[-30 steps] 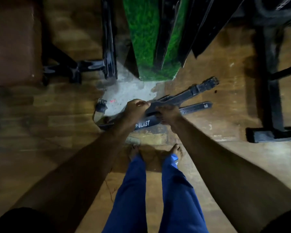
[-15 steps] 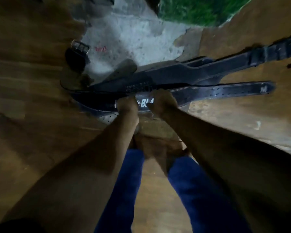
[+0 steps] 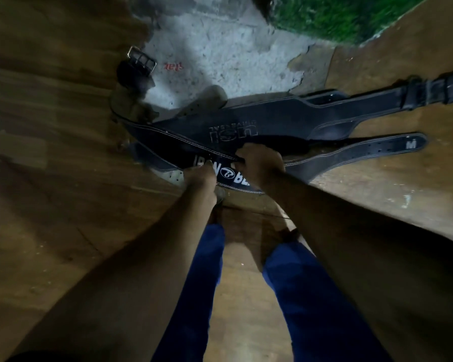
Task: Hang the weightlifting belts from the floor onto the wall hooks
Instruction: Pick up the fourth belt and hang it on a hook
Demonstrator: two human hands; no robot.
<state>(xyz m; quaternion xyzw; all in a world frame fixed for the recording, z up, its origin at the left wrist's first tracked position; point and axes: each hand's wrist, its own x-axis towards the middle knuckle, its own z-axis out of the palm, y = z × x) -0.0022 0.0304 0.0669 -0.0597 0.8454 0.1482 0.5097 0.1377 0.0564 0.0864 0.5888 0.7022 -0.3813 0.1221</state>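
Observation:
Two black leather weightlifting belts lie overlapped on the floor in front of my feet. The near belt [image 3: 351, 156] has white stitching, white lettering and an "M" on its right tail. The far belt [image 3: 272, 118] bears an embossed logo and runs to the upper right. My left hand [image 3: 200, 176] grips the near belt's lower edge at the lettering. My right hand [image 3: 260, 163] curls over the near belt's upper edge just to the right. A steel buckle [image 3: 141, 61] lies at the upper left on a curled strap end.
The floor is worn brown vinyl [image 3: 50, 178] with a torn patch of bare grey concrete [image 3: 220, 48]. A green turf-covered piece [image 3: 338, 14] stands at the top right. My bare feet and blue trousers [image 3: 199, 283] are just below the belts.
My head has dropped closer to the belts, so they fill more of the view. Both hands stay on the near belt, the right now curled further over its top edge.

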